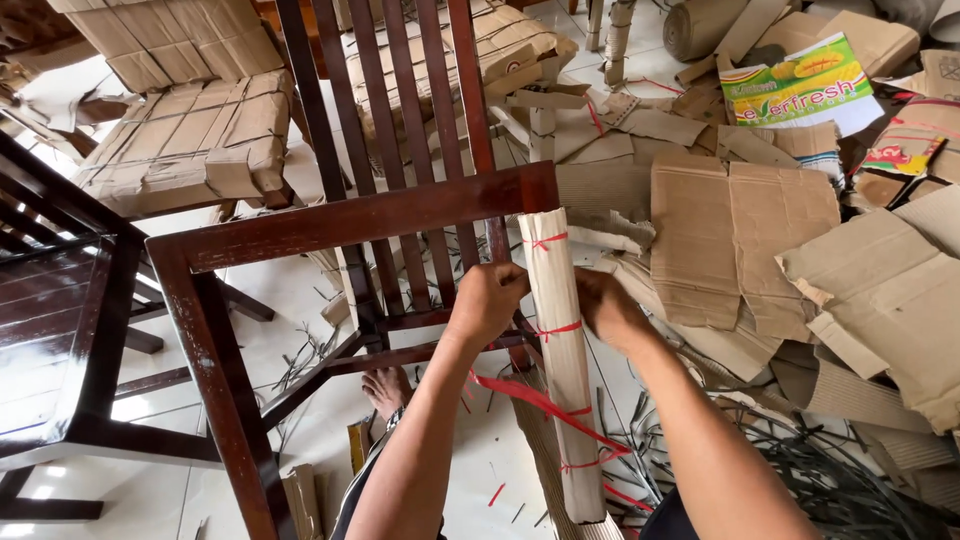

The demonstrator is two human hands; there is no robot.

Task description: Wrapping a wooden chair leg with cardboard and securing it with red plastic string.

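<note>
The left hand (487, 300) and right hand (608, 308) clamp their fingers on opposite sides of the corrugated-cardboard-wrapped leg (562, 380) of the dark wooden chair frame (350, 222). This grip holds the wrap closed beside the thin red plastic strap (545, 402), which crosses the leg below both hands.

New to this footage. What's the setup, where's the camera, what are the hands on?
There is no machine here: a person works with bare hands, and one head-worn camera looks down at them. The left hand and right hand grip either side of a chair leg wrapped in pale cardboard, bound with red string ties. A loose red strap trails below the left hand. The leg belongs to a dark wooden chair frame. On the tiled floor lie cardboard scraps, and other cardboard-wrapped furniture sits behind.
</note>
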